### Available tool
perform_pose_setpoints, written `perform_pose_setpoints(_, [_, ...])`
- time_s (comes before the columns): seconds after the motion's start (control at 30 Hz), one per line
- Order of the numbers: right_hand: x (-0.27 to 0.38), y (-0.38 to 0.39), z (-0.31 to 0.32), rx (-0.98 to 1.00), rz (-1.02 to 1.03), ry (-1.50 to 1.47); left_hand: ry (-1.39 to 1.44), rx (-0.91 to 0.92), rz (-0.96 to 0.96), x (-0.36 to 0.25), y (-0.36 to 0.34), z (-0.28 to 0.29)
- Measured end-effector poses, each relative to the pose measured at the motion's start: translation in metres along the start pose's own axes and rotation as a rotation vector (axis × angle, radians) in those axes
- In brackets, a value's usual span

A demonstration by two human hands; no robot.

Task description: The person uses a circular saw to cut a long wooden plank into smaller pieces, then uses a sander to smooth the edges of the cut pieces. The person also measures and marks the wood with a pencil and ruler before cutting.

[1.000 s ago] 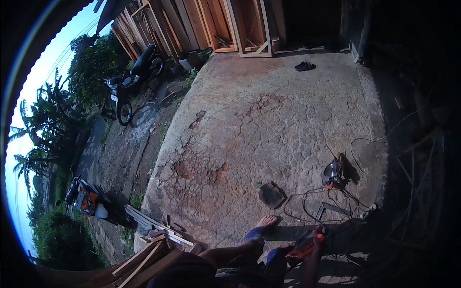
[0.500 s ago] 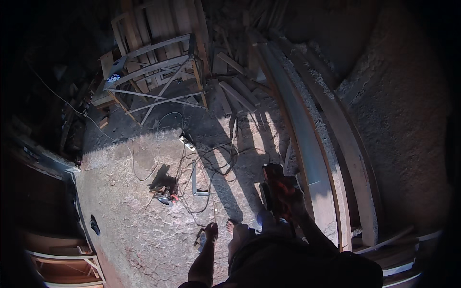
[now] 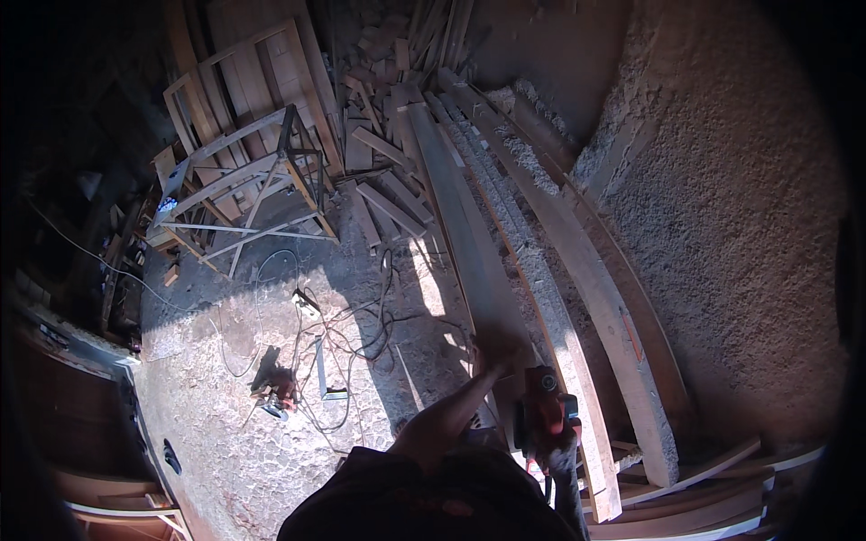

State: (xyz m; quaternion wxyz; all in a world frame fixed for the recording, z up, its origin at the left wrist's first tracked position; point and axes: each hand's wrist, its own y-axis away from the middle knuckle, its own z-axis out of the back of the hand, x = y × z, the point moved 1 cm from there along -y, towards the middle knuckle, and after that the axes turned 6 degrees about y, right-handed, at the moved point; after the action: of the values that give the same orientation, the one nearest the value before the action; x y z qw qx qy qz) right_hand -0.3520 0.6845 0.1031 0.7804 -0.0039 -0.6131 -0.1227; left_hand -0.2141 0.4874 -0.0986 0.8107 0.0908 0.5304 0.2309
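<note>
The long grey plank [image 3: 478, 261] runs from the person's body out toward the far clutter of wood, its near end beside the right forearm. The left hand [image 3: 499, 350] reaches across to the near half of the plank and lies on or just above its face; it is dark and blurred, so I cannot tell how far its fingers are spread or whether they grip the edge. The right hand [image 3: 559, 448], at the plank's near end and toward its right side, is curled around a red and black power tool [image 3: 544, 406]; whether the tool touches the plank, I cannot tell. Right of the plank, and running roughly along with it, lie a second board [image 3: 566, 370] and a wider third board [image 3: 595, 279], with pale shavings [image 3: 528, 160] heaped along the far part of the third. Beyond them, farthest right of the plank, rises a rough wall [image 3: 731, 225]. Left of the plank, on the sunlit floor [image 3: 216, 388], are a metal square [image 3: 321, 365], a circular saw [image 3: 278, 397] and a white power strip [image 3: 307, 304]. Farther left and beyond the plank's middle stands a wooden trestle frame [image 3: 230, 187], while short offcuts [image 3: 394, 209] lie close by the plank's far left side
</note>
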Motion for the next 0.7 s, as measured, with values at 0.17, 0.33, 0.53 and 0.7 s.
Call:
perform_pose_setpoints(0.17, [-0.053,-0.006,0.022,0.008,0.132,0.236,-0.009,0.09,-0.134,-0.011,0.005,0.01])
perform_pose_setpoints(0.33, [-0.063,-0.019,0.025,0.036,0.572,0.551,0.379,0.189,-0.108,-0.057,0.019,0.095])
perform_pose_setpoints(0.53, [-0.1,-0.027,0.032,0.09,0.652,0.667,1.613,0.553,-0.315,-0.272,0.061,0.209])
perform_pose_setpoints(0.7, [-0.099,-0.023,0.029,0.146,0.214,0.353,1.774,0.494,-0.544,-0.354,0.048,0.253])
